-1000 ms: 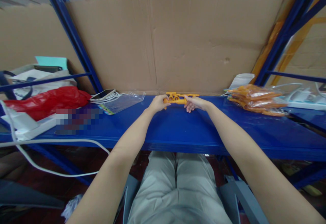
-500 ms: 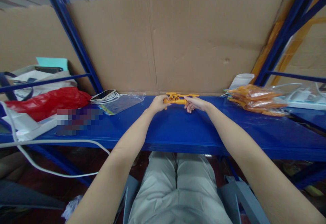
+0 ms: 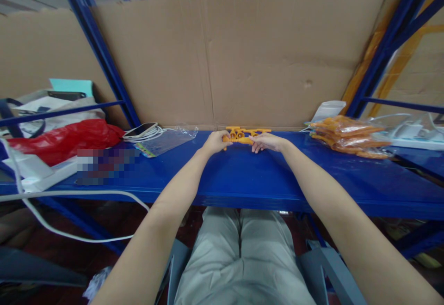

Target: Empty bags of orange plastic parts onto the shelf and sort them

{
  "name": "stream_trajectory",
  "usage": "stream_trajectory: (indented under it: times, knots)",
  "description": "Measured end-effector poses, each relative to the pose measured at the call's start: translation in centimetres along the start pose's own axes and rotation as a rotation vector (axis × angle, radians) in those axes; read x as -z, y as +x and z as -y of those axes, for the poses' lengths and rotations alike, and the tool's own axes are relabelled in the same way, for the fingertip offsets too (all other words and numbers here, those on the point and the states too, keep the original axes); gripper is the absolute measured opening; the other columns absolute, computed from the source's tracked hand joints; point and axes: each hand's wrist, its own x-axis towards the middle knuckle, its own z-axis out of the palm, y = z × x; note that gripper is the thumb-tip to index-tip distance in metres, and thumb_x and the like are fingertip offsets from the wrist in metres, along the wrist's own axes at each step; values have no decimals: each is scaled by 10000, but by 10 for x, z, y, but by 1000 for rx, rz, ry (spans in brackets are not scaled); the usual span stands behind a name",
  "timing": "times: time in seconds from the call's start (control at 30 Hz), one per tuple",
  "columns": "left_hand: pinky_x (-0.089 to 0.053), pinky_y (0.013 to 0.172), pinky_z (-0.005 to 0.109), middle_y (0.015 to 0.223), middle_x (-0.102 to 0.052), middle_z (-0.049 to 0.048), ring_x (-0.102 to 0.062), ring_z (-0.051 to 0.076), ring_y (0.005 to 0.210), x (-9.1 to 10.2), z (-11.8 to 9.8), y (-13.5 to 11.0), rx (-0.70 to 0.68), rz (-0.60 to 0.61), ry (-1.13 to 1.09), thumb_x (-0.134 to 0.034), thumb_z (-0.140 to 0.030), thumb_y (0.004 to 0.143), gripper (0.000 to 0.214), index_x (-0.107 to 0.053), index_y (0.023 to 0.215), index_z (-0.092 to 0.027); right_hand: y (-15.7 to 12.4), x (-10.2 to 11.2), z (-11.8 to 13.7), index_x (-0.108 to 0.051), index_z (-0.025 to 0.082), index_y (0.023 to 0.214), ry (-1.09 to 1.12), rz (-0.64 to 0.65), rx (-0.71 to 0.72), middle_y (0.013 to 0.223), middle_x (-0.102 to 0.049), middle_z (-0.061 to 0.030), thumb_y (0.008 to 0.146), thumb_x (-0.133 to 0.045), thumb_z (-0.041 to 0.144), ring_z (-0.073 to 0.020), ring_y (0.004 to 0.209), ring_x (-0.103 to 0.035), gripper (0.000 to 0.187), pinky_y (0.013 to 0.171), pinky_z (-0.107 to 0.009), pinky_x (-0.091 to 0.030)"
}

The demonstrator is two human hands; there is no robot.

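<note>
Both hands are at the back of the blue shelf, near the cardboard. My left hand [image 3: 215, 142] is closed around the left end of an orange plastic piece [image 3: 243, 140]. Thumb and fingertips of my right hand [image 3: 268, 142] pinch its right end, while the other fingers curl loosely below. Round, cup-like shapes show in the orange plastic between the hands. Just behind lie more thin orange plastic parts [image 3: 263, 131]; whether they join the held piece I cannot tell. The fingers hide both ends of the piece.
On the right, orange parts in clear bags [image 3: 347, 136] are piled beside a white power strip [image 3: 416, 141]. Leftward lie a clear plastic bag [image 3: 166, 143], a phone [image 3: 144, 129] with a white cable and a red bag [image 3: 76, 138]. Cardboard [image 3: 260, 55] stands behind.
My right fingers have shifted slightly on the right end of the orange piece. The piece has turned a little, showing its round shapes more plainly. My left hand stays about where it was.
</note>
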Motion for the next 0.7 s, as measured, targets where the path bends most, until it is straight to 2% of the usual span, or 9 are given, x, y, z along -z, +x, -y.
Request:
stream_trajectory:
  times: [0.17, 0.27, 0.33, 0.4, 0.47, 0.57, 0.63, 0.7]
  knots:
    - [-460, 627, 227, 526, -599, -62, -574, 100, 495, 0, 2, 2, -36, -12, -11, -759, -198, 700, 181, -657, 847, -173, 5, -1, 0, -592, 162, 658, -4, 50, -44, 490, -609, -47, 923, -339, 674, -92, 432, -551, 630, 460, -206, -385]
    - [-456, 645, 227, 564, -621, -53, -583, 103, 531, 0, 1, 3, -48, -22, -4, -767, -200, 691, 193, -664, 851, -171, 7, -1, 2, -575, 164, 641, -14, 62, -69, 448, -579, -43, 904, -264, 723, -82, 376, -504, 691, 416, -205, -348]
    - [-451, 644, 229, 592, -634, -42, -585, 106, 550, 0, 1, 3, -36, -22, 4, -771, -203, 690, 199, -668, 856, -166, 6, -1, 3, -584, 160, 679, -9, 63, -82, 471, -600, -51, 896, -257, 736, -89, 387, -524, 696, 405, -205, -345]
    - [-446, 638, 231, 614, -641, -30, -583, 109, 560, 0, 2, 3, -24, -28, 20, -776, -205, 686, 205, -671, 856, -160, 4, -2, 4, -604, 160, 775, 14, 60, -84, 555, -659, -63, 924, -288, 692, -103, 437, -574, 637, 404, -201, -354]
    - [-441, 631, 230, 621, -643, -25, -582, 109, 565, 0, 3, 3, -24, -36, 26, -777, -210, 686, 200, -672, 849, -160, 1, -1, 3, -610, 169, 894, 44, 42, -52, 673, -715, -60, 959, -409, 570, -107, 508, -619, 453, 425, -190, -379]
    - [-439, 624, 225, 623, -645, -24, -588, 110, 577, 0, 5, 3, -36, -46, 18, -778, -218, 680, 190, -671, 827, -165, -1, 1, 0, -607, 176, 976, 63, -8, 5, 769, -740, -42, 925, -600, 351, -94, 572, -641, 183, 482, -172, -410]
    - [-439, 625, 225, 623, -647, -23, -592, 113, 583, 0, 5, 3, -34, -44, 5, -778, -217, 679, 192, -673, 831, -165, -1, 1, -2, -622, 164, 950, 59, -21, 12, 774, -738, -48, 902, -640, 320, -88, 584, -639, 165, 507, -170, -413]
    - [-440, 625, 226, 615, -645, -23, -593, 115, 580, 1, 5, 3, -29, -36, -6, -774, -216, 685, 197, -675, 847, -161, -1, 1, -2, -642, 148, 892, 44, -18, 5, 770, -734, -67, 908, -625, 371, -91, 592, -637, 224, 510, -173, -410]
